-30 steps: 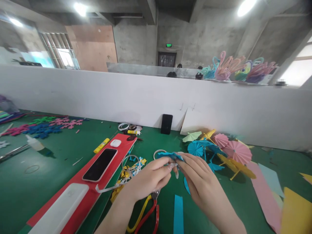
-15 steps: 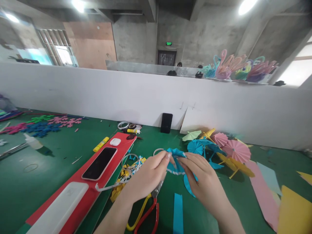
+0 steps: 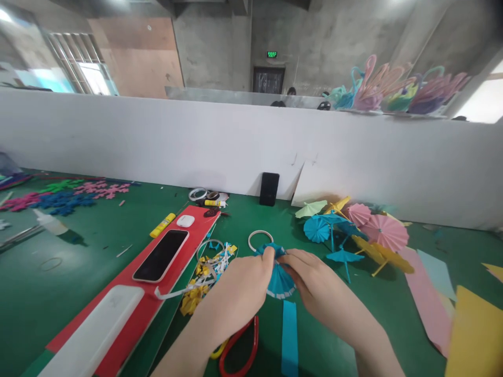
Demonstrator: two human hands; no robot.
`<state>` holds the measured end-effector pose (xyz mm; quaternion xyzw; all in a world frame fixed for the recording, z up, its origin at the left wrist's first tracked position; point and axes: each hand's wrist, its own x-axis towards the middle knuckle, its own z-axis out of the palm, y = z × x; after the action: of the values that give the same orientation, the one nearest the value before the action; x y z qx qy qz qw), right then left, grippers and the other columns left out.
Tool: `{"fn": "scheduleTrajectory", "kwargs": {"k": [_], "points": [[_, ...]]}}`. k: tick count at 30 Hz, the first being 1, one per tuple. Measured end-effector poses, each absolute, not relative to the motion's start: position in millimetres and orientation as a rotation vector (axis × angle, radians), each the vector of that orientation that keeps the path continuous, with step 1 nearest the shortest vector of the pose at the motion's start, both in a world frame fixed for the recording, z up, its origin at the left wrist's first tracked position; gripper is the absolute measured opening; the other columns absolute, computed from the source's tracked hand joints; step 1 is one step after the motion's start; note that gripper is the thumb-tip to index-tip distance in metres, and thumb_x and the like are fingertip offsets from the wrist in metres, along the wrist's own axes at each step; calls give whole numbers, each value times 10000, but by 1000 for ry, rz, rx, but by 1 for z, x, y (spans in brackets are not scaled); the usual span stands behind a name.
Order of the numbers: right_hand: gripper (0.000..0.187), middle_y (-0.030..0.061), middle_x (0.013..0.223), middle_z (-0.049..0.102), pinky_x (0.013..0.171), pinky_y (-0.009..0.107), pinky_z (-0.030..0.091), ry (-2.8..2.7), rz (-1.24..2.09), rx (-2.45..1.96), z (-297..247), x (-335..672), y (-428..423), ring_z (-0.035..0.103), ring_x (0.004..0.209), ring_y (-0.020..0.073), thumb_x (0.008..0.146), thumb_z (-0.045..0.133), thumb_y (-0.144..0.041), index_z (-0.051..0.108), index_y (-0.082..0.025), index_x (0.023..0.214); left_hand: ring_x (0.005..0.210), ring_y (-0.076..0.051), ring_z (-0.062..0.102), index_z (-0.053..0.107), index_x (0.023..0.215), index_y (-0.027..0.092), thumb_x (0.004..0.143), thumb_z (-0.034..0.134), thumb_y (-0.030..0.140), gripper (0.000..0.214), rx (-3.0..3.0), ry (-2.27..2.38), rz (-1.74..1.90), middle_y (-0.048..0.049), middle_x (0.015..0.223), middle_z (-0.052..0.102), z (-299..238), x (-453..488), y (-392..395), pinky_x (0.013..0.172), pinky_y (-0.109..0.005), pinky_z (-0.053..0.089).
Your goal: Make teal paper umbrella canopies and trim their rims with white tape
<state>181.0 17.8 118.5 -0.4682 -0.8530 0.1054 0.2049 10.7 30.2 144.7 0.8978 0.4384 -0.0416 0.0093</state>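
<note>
Between both hands is a pleated blue paper disc (image 3: 281, 283) with white tabs along its near edge. My left hand (image 3: 251, 277) pinches its left side, thumb on top. My right hand (image 3: 310, 275) grips its right side, fingertips close to the left thumb. A blue paper strip (image 3: 290, 335) lies on the table just below the disc. Scissors with red and yellow handles (image 3: 254, 345) lie partly hidden beneath my left forearm. Beyond the hands is a white ring (image 3: 251, 240), perhaps a tape roll. Small paper umbrellas (image 3: 384, 233) in several colours stand to the right.
A red board (image 3: 149, 288) on the left carries a phone (image 3: 161, 255) and a long white case (image 3: 98, 330). Paper scraps (image 3: 202, 283) lie beside it. Coloured paper sheets (image 3: 475, 335) are at right. A black phone (image 3: 269, 189) leans against the white partition (image 3: 157, 141).
The hands have come lower and nearer with the blue disc, which now shows its pleated face fanned toward me. The view has tilted down, and the scissors are more covered by my left arm.
</note>
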Motion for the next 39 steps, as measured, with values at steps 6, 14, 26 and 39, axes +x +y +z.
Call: {"fn": "scheduleTrajectory", "kwargs": {"k": [6,14,26,39], "points": [[301,92,908,606,777,409,497,-2378,317,-1399,117,179,23,581,887,235,856,340,40,577,-143,891,585,-220,628,497,945,138,754,298,-82,354,2815,1312,-160,-56,728,612,145,18,31,513,-306,478],[280,70,905,598,760,374,477,-2394,400,-1384,120,183,21,569,833,205,896,328,4,558,-156,905,569,-227,626,492,934,137,786,287,-56,318,2818,1301,-92,-53,716,608,142,14,33,484,-321,483],[338,73,929,600,786,360,474,-2293,522,-1363,122,186,22,572,871,209,850,334,43,588,-157,948,645,-230,635,470,1056,129,739,289,-92,427,2817,1287,-90,-70,772,625,142,18,34,538,-313,478],[266,11,1025,667,753,274,486,-2093,812,-1241,140,200,12,620,893,164,901,506,-180,648,-287,1098,796,-153,515,481,936,226,955,273,147,224,2551,1058,407,-6,886,518,147,-5,37,680,-277,426]]}}
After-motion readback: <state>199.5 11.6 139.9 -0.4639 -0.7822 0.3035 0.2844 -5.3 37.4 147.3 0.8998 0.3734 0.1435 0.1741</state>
